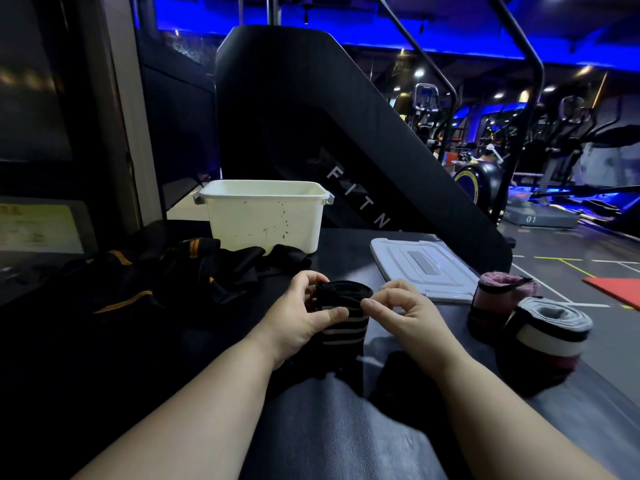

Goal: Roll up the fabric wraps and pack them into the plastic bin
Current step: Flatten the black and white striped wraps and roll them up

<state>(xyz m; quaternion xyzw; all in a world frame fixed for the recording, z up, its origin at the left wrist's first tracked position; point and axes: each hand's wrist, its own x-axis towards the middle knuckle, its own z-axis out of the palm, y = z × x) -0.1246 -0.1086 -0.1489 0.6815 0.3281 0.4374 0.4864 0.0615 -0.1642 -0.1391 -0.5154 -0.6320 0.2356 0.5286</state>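
Observation:
A black wrap with white stripes, partly rolled, stands in the middle of the dark mat. My left hand grips the roll from the left, thumb across its front. My right hand pinches the roll's right edge with thumb and forefinger. The wrap's loose tail runs down toward me between my forearms. A heap of unrolled black wraps with yellow stripes lies to the left. Two finished rolls stand at the right: a pink one and a grey, white and black one. The white plastic bin stands open behind.
The bin's white lid lies flat to the right of the bin. A large black fitness machine rises right behind the bin. The mat's right edge drops to the gym floor, where a red mat lies.

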